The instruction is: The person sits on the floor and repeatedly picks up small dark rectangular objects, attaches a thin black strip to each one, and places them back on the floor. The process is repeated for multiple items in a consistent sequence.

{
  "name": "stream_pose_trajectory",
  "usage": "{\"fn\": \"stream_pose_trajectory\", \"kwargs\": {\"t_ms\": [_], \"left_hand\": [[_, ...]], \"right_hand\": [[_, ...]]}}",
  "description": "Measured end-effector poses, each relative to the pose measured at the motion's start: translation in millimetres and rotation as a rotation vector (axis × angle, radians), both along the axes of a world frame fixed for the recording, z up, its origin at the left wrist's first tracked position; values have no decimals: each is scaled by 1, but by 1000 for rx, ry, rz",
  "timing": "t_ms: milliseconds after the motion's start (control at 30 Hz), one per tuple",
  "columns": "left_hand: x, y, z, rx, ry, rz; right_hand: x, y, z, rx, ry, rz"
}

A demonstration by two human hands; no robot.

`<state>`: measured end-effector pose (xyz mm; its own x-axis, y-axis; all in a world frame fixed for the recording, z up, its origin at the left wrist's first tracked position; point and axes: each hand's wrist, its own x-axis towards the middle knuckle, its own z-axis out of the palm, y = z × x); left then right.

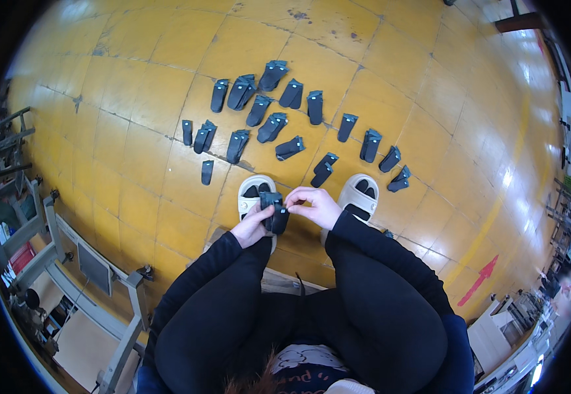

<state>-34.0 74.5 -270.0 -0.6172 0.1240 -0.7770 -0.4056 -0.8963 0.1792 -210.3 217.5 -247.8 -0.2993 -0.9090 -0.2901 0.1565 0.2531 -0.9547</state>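
Between my knees, my left hand (252, 224) grips a small stack of dark, rounded pieces with teal ends (274, 222). They look like folded cloth, but I cannot make out their exact kind. My right hand (315, 206) pinches at the stack's right edge, thumb and forefinger close together near a small pale mark. Beyond my feet, more such dark pieces lie on the floor in loose piles, among them a fanned pile (272, 127) and a pair (323, 169) near my right foot.
My feet, in cream slides (359, 192), stand on a yellow tiled floor (147, 151). Grey metal frames (88, 243) rise at the left. A red arrow (479, 280) is marked on the floor at the right, with white equipment (495, 335) below it.
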Motion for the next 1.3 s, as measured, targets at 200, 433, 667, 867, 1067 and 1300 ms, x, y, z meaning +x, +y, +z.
{"fn": "stream_pose_trajectory", "kwargs": {"t_ms": [200, 433, 667, 867, 1067, 1300], "left_hand": [[-4, -2, -5, -36, -65, 66], [0, -3, -7, -80, -79, 16], [-36, -3, 26, -39, -6, -46], [-43, -8, 34, -43, 88, -27], [-47, -7, 49, -83, 98, -80], [-41, -8, 44, 67, 131, 83]], "right_hand": [[-3, 17, -10, 78, -330, 13], [-41, 50, -21, 121, -423, -435], [-27, 26, 1, 106, -470, -286], [-10, -1, 28, 57, -23, -135], [-10, -1, 34, -39, 233, -112], [-9, -5, 45, -73, 210, -89]]}}
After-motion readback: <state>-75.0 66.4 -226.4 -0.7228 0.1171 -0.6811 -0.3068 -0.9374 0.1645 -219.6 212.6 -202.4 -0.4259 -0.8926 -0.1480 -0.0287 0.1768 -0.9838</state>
